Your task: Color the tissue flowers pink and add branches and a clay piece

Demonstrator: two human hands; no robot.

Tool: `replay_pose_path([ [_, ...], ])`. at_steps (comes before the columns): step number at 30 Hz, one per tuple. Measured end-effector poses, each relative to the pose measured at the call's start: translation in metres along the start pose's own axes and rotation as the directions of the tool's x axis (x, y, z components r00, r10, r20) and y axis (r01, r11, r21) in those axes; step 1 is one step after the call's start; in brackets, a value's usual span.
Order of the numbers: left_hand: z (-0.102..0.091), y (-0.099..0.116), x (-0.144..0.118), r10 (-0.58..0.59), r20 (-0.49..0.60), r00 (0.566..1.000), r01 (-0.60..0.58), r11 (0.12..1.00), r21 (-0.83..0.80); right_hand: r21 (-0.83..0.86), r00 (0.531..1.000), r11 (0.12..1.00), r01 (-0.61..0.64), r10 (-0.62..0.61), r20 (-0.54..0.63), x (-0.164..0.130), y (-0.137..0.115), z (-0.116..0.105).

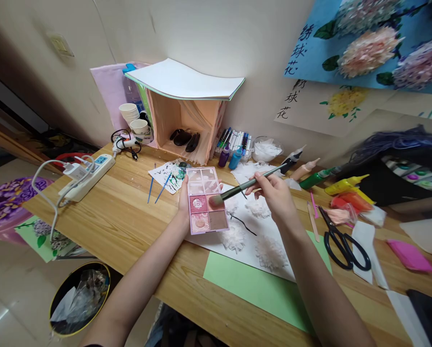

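Two bare forearms are seen entering from the bottom edge. No sleeves are shown on either arm up to the frame edge. No watch, bracelet or rings can be made out on the left hand (183, 202) or the right hand (276, 195). No gloves are worn. Fingernails look short and unpainted, though detail is too small to be confirmed. Nothing else of the body is shown.

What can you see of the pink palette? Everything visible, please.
The pink palette is a flat rectangular case, plastic by the look, with six pans in two columns: pale ones at the far end, rose and brown nearer. The left hand holds it by its left edge, tilted above the white sheet. The bristles of the brush, held in the right hand, touch a middle right pan.
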State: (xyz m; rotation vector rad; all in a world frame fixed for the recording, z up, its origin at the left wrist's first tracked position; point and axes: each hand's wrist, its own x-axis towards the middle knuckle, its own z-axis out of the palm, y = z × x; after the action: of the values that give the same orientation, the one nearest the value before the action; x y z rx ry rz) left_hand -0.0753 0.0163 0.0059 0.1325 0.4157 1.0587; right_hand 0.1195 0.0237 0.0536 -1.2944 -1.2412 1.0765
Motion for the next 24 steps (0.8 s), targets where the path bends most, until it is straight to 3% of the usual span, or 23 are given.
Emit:
replay_pose_path([
  [11,-0.006,0.003,0.002,-0.027,-0.002,1.000,0.027,0.999,0.017,-0.370,0.967,0.913,0.172,-0.229,-0.115,-0.022,-0.015,0.005],
  [16,-0.005,0.004,0.001,-0.042,0.003,0.999,0.042,0.999,0.033,-0.232,0.954,0.942,0.245,-0.277,-0.118,-0.023,-0.021,0.003],
  [19,-0.003,0.008,0.000,-0.005,-0.006,1.000,0.005,0.999,0.042,-0.117,0.932,0.950,0.289,-0.307,-0.190,-0.017,-0.022,-0.002],
  [24,-0.008,0.019,0.002,0.096,-0.111,0.989,-0.091,0.995,0.049,-0.158,0.924,0.950,0.270,-0.302,-0.235,0.000,-0.010,-0.016],
])
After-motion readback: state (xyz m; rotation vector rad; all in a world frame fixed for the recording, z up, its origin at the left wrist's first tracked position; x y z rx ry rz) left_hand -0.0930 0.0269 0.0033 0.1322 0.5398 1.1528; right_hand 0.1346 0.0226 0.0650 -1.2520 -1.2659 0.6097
